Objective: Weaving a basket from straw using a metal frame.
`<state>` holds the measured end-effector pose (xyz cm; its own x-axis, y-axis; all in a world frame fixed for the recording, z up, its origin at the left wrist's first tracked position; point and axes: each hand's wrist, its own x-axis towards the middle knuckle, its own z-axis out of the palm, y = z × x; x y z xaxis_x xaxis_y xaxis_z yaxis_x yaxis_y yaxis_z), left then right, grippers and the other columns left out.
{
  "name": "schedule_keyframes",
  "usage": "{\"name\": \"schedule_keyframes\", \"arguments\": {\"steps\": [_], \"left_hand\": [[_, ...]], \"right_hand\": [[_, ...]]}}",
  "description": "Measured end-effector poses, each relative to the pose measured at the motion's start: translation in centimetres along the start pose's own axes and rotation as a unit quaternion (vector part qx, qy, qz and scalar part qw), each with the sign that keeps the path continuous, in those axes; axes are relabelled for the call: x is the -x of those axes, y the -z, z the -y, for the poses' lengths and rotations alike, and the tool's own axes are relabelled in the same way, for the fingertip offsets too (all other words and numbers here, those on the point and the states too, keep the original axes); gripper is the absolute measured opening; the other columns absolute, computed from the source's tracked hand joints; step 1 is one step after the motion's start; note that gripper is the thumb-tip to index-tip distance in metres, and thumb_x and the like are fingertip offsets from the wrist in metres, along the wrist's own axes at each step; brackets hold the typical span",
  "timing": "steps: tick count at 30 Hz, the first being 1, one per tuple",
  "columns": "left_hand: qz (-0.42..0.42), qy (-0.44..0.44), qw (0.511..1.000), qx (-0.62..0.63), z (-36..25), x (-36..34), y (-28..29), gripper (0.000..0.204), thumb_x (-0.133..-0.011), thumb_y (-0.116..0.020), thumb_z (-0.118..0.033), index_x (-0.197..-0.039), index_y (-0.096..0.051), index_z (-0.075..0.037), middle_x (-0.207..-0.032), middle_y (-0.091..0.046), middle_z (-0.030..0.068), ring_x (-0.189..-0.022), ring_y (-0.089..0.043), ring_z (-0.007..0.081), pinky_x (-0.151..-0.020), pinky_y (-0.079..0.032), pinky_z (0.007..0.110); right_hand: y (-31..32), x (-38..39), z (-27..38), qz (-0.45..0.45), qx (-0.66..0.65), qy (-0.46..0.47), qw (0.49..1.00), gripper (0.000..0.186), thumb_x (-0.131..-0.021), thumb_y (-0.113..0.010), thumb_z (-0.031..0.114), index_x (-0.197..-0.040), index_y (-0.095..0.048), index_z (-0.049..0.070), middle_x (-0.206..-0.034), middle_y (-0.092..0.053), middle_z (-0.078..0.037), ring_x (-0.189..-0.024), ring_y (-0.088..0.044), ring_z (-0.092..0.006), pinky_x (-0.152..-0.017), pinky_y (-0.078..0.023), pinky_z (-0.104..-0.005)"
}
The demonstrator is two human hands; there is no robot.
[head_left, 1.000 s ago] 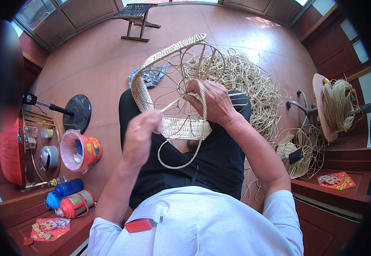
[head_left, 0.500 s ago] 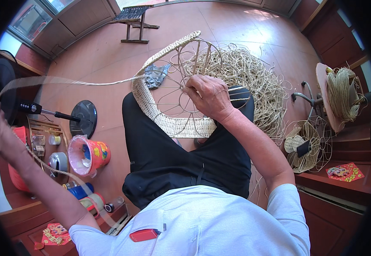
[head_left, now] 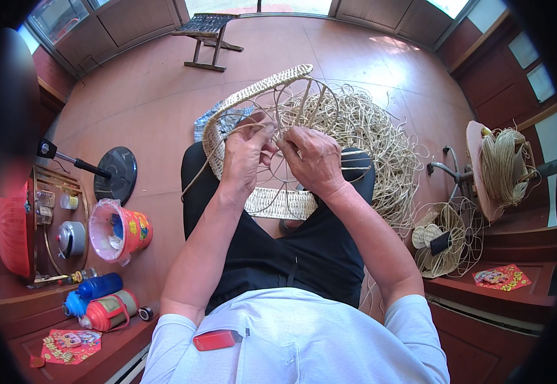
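A round wire frame point(head_left: 303, 105) stands between my knees, partly wrapped by a pale woven straw band point(head_left: 280, 203). Over the frame's middle, my left hand point(head_left: 245, 157) is closed, its thumb and fingers pinching a thin straw cord point(head_left: 194, 184). That cord loops down past the band's left side. Just beside it, my right hand point(head_left: 312, 157) is closed at the frame's centre with the fingertips pressed together. Whether they grip a wire or the cord I cannot make out.
Beyond my right knee spreads a heap of loose straw cord point(head_left: 381, 147). A bundle of cord point(head_left: 508, 163) sits on a round seat at right, above wire frames point(head_left: 461, 240). At left are a red bucket point(head_left: 139, 232), a black round base point(head_left: 115, 174) and flasks point(head_left: 109, 310). A folding stool point(head_left: 208, 41) stands ahead.
My left hand has come in from the far left to the frame's centre, beside my right hand. The cord that stretched out leftward now hangs in a slack loop.
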<state>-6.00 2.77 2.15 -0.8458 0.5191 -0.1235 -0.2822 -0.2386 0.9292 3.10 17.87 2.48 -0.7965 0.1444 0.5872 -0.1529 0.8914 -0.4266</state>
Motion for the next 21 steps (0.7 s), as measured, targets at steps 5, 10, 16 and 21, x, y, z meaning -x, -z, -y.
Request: {"name": "schedule_keyframes", "arguments": {"steps": [5, 10, 16, 21], "left_hand": [[0.035, -0.055, 0.998, -0.015, 0.9, -0.5, 0.1, 0.018, -0.110, -0.071, -0.016, -0.121, -0.074, -0.002, -0.092, -0.065, -0.0017, -0.073, -0.057, 0.0055, -0.066, -0.053, 0.025], [0.036, -0.038, 0.997, -0.065, 1.4, 0.2, 2.2, 0.020, -0.112, -0.069, -0.023, -0.113, -0.074, -0.003, -0.090, -0.064, -0.0022, -0.075, -0.056, 0.0060, -0.071, -0.053, 0.025], [0.036, -0.057, 0.824, -0.562, 0.6, 0.1, 1.7, 0.032, -0.106, -0.067, -0.034, -0.110, -0.081, -0.006, -0.098, -0.080, 0.0189, -0.097, -0.077, 0.0401, -0.091, -0.058, 0.048], [0.072, -0.040, 0.800, -0.594, -0.5, -0.5, 2.3, 0.033, -0.103, -0.074, -0.033, -0.108, -0.080, -0.001, -0.086, -0.078, 0.0093, -0.087, -0.076, 0.0191, -0.083, -0.058, 0.039]], "right_hand": [[0.3, 0.0, 0.2, -0.001, 0.014, 0.007, 1.000, 0.017, -0.100, -0.077, 0.021, -0.094, -0.067, 0.009, -0.082, -0.069, -0.009, -0.078, -0.072, -0.0315, -0.070, -0.054, -0.0459], [0.2, 0.2, 0.0, -0.003, 0.007, 0.016, 1.000, 0.017, -0.101, -0.077, 0.022, -0.096, -0.067, 0.009, -0.084, -0.070, -0.008, -0.080, -0.072, -0.0312, -0.072, -0.054, -0.0455], [-0.3, 0.1, -0.2, -0.008, 0.006, 0.019, 1.000, 0.015, -0.102, -0.075, 0.023, -0.107, -0.072, 0.010, -0.092, -0.076, -0.008, -0.088, -0.075, -0.0302, -0.078, -0.056, -0.0448], [-0.2, 0.2, -0.5, -0.005, 0.002, 0.012, 1.000, 0.015, -0.103, -0.074, 0.026, -0.105, -0.074, 0.011, -0.092, -0.076, -0.007, -0.088, -0.075, -0.0296, -0.080, -0.057, -0.0442]]}}
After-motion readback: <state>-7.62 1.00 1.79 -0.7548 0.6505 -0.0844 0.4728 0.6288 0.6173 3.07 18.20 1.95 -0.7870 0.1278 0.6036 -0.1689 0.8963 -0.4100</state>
